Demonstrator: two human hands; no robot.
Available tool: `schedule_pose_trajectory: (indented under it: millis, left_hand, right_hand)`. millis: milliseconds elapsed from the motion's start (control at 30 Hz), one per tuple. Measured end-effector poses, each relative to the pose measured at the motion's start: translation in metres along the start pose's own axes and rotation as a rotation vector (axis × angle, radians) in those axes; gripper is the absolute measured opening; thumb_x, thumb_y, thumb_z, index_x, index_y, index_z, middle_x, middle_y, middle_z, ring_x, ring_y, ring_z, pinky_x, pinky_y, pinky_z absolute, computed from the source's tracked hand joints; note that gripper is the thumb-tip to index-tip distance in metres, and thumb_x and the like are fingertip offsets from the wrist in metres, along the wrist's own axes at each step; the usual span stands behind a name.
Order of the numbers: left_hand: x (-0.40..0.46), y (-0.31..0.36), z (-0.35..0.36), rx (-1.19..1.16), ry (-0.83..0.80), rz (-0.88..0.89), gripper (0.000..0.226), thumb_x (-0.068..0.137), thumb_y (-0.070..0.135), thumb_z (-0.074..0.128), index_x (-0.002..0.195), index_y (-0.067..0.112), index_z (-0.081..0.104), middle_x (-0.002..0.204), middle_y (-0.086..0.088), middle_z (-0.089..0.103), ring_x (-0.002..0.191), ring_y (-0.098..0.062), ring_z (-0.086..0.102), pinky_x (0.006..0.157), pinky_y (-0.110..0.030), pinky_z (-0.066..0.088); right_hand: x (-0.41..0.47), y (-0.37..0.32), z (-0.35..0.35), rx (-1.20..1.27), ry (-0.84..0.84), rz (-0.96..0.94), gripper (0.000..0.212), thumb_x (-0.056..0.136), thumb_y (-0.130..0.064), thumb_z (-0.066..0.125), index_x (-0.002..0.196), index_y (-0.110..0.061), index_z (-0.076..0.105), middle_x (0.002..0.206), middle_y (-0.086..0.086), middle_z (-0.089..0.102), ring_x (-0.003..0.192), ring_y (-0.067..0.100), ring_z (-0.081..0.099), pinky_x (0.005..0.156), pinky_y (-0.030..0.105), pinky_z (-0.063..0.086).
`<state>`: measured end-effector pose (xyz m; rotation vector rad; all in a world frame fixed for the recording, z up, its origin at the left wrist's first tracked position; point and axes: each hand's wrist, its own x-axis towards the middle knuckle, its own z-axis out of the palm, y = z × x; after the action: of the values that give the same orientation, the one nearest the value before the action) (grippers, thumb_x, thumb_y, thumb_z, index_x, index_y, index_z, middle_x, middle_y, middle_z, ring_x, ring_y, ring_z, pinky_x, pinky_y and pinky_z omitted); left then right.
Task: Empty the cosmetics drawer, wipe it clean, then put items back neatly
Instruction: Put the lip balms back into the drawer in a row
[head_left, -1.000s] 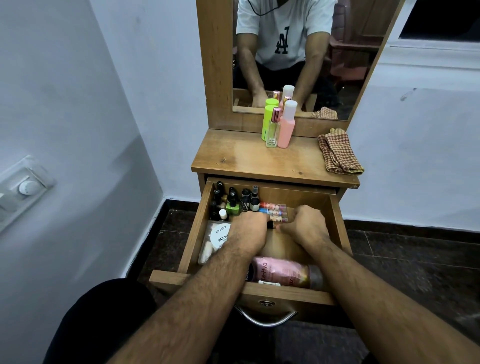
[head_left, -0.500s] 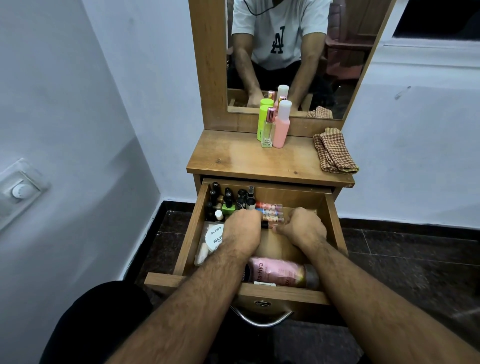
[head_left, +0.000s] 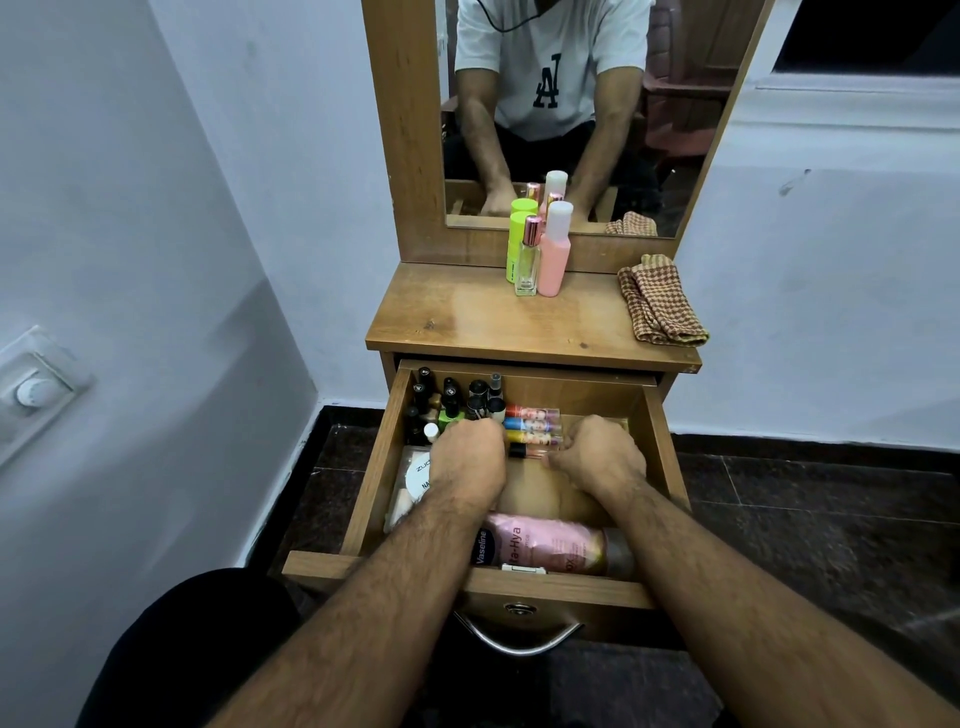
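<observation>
The drawer (head_left: 387, 467) is pulled out below the tabletop (head_left: 493, 327), and the row of small lip-balm tubes (head_left: 532, 426) lies across its middle. These tubes are judged light, rigid, smooth and prone to rolling; they are best pinched at mid-length or gathered several at once. The left hand (head_left: 467, 457) and the right hand (head_left: 602, 457) are curled, knuckles up, at either end of a slim dark-capped tube (head_left: 524, 451); whether it is actually pinched cannot be told, since the fingertips are hidden. The nail-polish bottles (head_left: 452, 400) at the back left are likely glass, so fragile. The pink lotion bottle (head_left: 550, 543) lies at the front, partly covered by the forearms. A checked cloth (head_left: 660, 301) rests on the tabletop.
</observation>
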<state>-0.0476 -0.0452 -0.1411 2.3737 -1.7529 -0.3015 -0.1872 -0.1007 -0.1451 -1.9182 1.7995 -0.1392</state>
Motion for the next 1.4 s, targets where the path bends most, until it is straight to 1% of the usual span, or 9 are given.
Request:
schedule_pose_trajectory:
  millis: [133,333,533,767,933,1133,1267,1333,1400]
  left_hand:
    - [0.000,0.002,0.004,0.067,-0.036,0.047,0.031,0.091,0.008,0.053,0.113,0.021,0.071,0.107,-0.007,0.069,0.104,-0.027,0.060,0.082,-0.037,0.050]
    - [0.001,0.004,0.005,0.127,-0.060,0.067,0.035,0.092,0.008,0.048,0.119,0.020,0.068,0.113,-0.008,0.067,0.111,-0.028,0.056,0.083,-0.036,0.046]
    - [0.001,0.004,0.004,0.144,-0.058,0.066,0.033,0.094,0.009,0.049,0.119,0.020,0.068,0.112,-0.007,0.067,0.110,-0.027,0.057,0.084,-0.036,0.047]
    - [-0.001,0.004,0.003,0.143,-0.051,0.071,0.035,0.095,0.008,0.047,0.121,0.019,0.067,0.112,-0.009,0.067,0.110,-0.028,0.057,0.084,-0.037,0.047]
    - [-0.002,0.004,0.002,0.123,-0.046,0.078,0.035,0.095,0.009,0.046,0.121,0.020,0.067,0.113,-0.008,0.067,0.111,-0.028,0.056,0.086,-0.038,0.047]
    - [-0.003,0.004,-0.001,0.081,-0.023,0.081,0.035,0.096,0.008,0.049,0.123,0.021,0.067,0.111,-0.008,0.067,0.109,-0.026,0.056,0.087,-0.037,0.048]
    - [-0.006,0.008,-0.008,0.023,0.033,0.093,0.032,0.095,0.013,0.052,0.120,0.024,0.068,0.109,-0.005,0.069,0.104,-0.024,0.060,0.086,-0.037,0.050]
    - [-0.008,0.010,-0.011,-0.025,0.080,0.102,0.028,0.096,0.017,0.054,0.119,0.025,0.068,0.106,-0.002,0.070,0.099,-0.022,0.062,0.084,-0.035,0.050]
    - [-0.011,0.011,-0.014,-0.065,0.112,0.123,0.026,0.096,0.021,0.056,0.119,0.026,0.067,0.107,0.000,0.070,0.099,-0.020,0.062,0.084,-0.035,0.050]
  right_hand:
    - [0.002,-0.001,0.002,-0.021,0.021,-0.021,0.021,0.084,-0.037,0.076,0.096,-0.021,0.069,0.084,-0.005,0.066,0.074,0.010,0.060,0.050,0.023,0.036]
    - [0.005,0.000,0.005,-0.017,0.029,-0.027,0.021,0.082,-0.038,0.077,0.092,-0.021,0.070,0.084,-0.004,0.068,0.077,0.011,0.063,0.056,0.025,0.043]
    - [0.005,-0.001,0.007,-0.005,0.032,-0.042,0.020,0.083,-0.036,0.077,0.092,-0.021,0.068,0.085,-0.005,0.067,0.079,0.011,0.063,0.062,0.027,0.047]
    - [0.007,0.002,0.008,0.070,0.024,-0.032,0.021,0.079,-0.034,0.081,0.088,-0.019,0.069,0.079,-0.003,0.070,0.074,0.013,0.068,0.072,0.034,0.060]
    - [0.007,0.002,0.008,0.105,0.018,-0.026,0.021,0.076,-0.032,0.084,0.085,-0.019,0.070,0.077,-0.002,0.071,0.072,0.014,0.069,0.073,0.036,0.061]
    - [0.008,0.004,0.008,0.094,0.022,-0.033,0.017,0.079,-0.030,0.082,0.084,-0.021,0.068,0.077,-0.003,0.071,0.072,0.012,0.069,0.073,0.034,0.060]
    - [0.008,0.005,0.005,0.060,0.054,-0.048,0.014,0.081,-0.030,0.079,0.084,-0.021,0.069,0.076,-0.003,0.070,0.071,0.013,0.069,0.073,0.035,0.060]
    - [0.006,0.005,0.001,0.035,0.044,-0.077,0.010,0.083,-0.028,0.077,0.084,-0.022,0.070,0.076,-0.004,0.070,0.072,0.013,0.069,0.074,0.035,0.060]
    - [0.003,0.004,-0.007,0.005,0.027,-0.110,0.008,0.083,-0.027,0.076,0.082,-0.022,0.069,0.076,-0.005,0.069,0.074,0.013,0.068,0.074,0.035,0.059]
